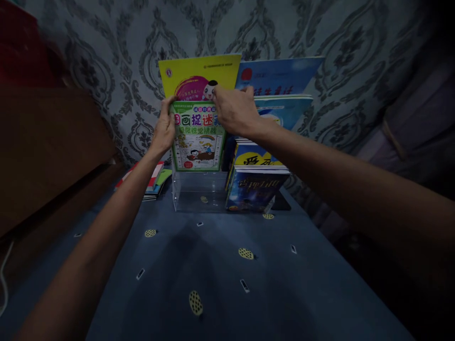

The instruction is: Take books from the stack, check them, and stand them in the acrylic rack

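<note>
A green-edged picture book [199, 137] stands upright in a tiered clear acrylic rack [194, 187]. My left hand [166, 124] is closed on its upper left corner. At its upper right corner, my right hand [237, 109] also grips it, the fingertips bent over the top edge. Behind it rises a taller yellow book [199, 66]. In the rack's right half, blue books [280, 76] stand at the back, a book with a yellow patch [252, 154] sits lower, and a dark blue book [256, 189] is in front.
Several thin books [154, 182] lie stacked left of the rack. A brown wooden box or cabinet [50, 147] borders the left side. Patterned wallpaper [270, 28] stands behind, and a pale curtain [408, 113] hangs at right. A blue printed cloth [220, 284] covers the table.
</note>
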Motion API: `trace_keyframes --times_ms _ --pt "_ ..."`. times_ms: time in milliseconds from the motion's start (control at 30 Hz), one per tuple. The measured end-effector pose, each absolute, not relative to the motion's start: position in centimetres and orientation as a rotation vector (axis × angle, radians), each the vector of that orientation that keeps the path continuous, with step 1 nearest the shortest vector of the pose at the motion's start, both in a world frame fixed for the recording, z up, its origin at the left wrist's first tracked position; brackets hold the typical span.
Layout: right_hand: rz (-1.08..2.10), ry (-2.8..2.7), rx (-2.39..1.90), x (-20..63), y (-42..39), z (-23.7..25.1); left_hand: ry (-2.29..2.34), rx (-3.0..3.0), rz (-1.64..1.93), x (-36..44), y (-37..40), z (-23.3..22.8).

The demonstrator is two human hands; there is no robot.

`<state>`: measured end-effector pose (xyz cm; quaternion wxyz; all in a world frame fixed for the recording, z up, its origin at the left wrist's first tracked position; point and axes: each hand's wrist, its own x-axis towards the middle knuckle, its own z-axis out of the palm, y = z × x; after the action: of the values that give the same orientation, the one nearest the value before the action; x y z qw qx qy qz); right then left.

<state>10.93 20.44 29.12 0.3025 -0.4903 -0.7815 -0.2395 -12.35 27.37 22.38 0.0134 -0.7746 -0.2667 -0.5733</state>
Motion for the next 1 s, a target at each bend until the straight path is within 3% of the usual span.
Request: trace_keyframes --times_ms 400,1000 --pt "-0.727 -2.002 -1.091 11.7 20.0 28.0 -1.032 -2.321 -1.778 -11.2 23.0 22.0" --pt "-0.702 -2.063 -1.208 11.9 16.4 27.7 -1.028 -2.307 -1.788 -11.5 22.2 21.2"
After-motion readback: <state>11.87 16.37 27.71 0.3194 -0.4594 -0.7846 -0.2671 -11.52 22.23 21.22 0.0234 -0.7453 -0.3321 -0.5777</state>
